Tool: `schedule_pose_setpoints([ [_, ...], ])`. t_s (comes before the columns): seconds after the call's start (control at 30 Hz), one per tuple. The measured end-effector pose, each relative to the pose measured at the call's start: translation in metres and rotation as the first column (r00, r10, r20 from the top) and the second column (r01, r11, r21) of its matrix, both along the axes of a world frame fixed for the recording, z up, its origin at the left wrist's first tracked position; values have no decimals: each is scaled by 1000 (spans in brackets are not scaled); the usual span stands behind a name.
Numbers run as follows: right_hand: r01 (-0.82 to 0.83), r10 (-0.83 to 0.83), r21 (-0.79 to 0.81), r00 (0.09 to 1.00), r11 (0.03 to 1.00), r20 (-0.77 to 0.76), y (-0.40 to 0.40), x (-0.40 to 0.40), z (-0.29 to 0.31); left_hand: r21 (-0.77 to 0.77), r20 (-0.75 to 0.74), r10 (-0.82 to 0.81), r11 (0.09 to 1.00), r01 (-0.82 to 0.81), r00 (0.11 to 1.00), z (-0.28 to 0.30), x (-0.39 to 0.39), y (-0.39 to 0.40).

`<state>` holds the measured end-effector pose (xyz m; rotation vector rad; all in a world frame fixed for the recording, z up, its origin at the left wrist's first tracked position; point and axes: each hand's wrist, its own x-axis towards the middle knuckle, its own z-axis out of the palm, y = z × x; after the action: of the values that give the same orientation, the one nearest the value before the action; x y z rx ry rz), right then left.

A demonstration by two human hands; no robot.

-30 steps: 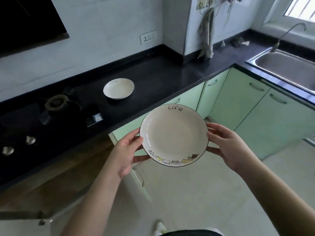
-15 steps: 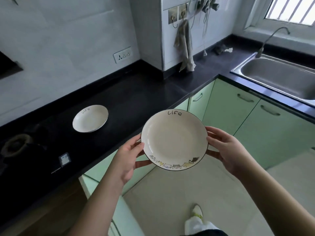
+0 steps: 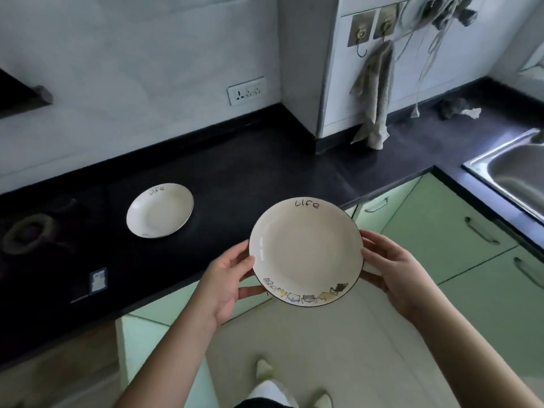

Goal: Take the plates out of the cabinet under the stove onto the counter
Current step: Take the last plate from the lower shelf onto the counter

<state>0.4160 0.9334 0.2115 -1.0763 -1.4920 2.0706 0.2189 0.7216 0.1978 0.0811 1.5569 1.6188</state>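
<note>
Holding 2nd plate by its rim w/ left hand & right hand, over tabletop's front edge; 1st plate already down mid-tabletop. Probably more left in cabinet, can't tell.

Soft daylight enters from about 2 o'clock and falls brightest on the steel sink rim, which shows white glare. The black counter carries a dull sheen near the corner and reads very dark toward 9 o'clock, where the stove burner loses detail in shadow. The held plate is evenly lit, with a faint highlight along its inner rim. Straight edges bow toward the frame borders from wide-angle distortion. Fine texture looks smeared and slightly soft throughout, most at 12 o'clock.
</note>
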Motion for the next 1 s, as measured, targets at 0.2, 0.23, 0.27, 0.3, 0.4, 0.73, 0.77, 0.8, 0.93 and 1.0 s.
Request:
schedule_pose_setpoints([
  [0.2,-112,110,42,992,993,55,26,-105,-12,16,53,153,988,-154,987,-17,-77,9],
  [0.23,-123,120,48,991,991,65,31,-123,-11,16,68,171,985,-173,983,-18,-91,12],
  [0.27,-130,126,56,989,990,75,35,-142,-12,23,76,184,982,-186,980,-19,-105,15],
  [0.3,-140,134,66,987,988,87,41,-160,-13,28,80,194,980,-197,978,-20,-118,19],
  [0.4,-148,140,72,984,986,112,55,-206,-16,14,93,213,976,-216,973,-26,-156,31],
  [0.73,-155,142,49,968,987,206,109,-284,-58,-81,124,219,974,-210,968,-66,-233,87],
  [0.77,-160,147,46,965,986,218,117,-290,-64,-98,122,231,971,-220,965,-72,-235,94],
  [0.8,-173,158,46,960,984,231,125,-298,-69,-122,117,247,965,-233,962,-78,-237,102],
  [0.93,-254,233,43,931,966,282,156,-329,-88,-216,116,334,928,-304,935,-97,-243,127],
  [1.0,-279,255,39,919,959,299,170,-341,-98,-252,130,378,907,-338,917,-105,-245,137],
])
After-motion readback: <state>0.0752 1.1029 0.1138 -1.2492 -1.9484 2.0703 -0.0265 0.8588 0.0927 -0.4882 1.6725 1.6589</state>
